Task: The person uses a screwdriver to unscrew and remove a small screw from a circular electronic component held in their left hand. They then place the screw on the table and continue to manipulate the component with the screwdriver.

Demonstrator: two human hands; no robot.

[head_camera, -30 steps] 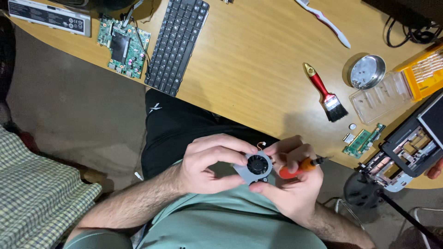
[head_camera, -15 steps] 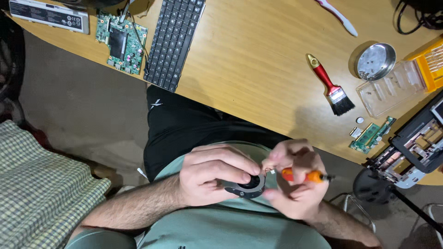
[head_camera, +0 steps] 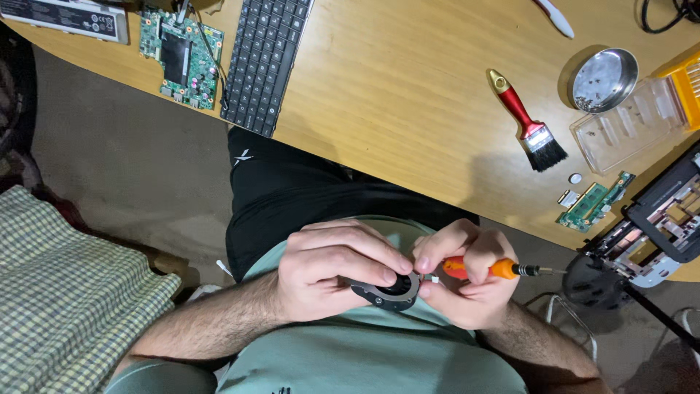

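The left hand point(head_camera: 332, 270) has closed over the round fan point(head_camera: 390, 292), hiding its face.

Showing on desk: one keyboard point(head_camera: 264, 58), one green motherboard point(head_camera: 181, 57), one smaller green board point(head_camera: 592, 204), one red-handled brush point(head_camera: 526, 122), one round metal dish point(head_camera: 604, 79) holding screws, count unclear; one screwdriver point(head_camera: 490, 269), one fan point(head_camera: 388, 290) sitting in two hands.
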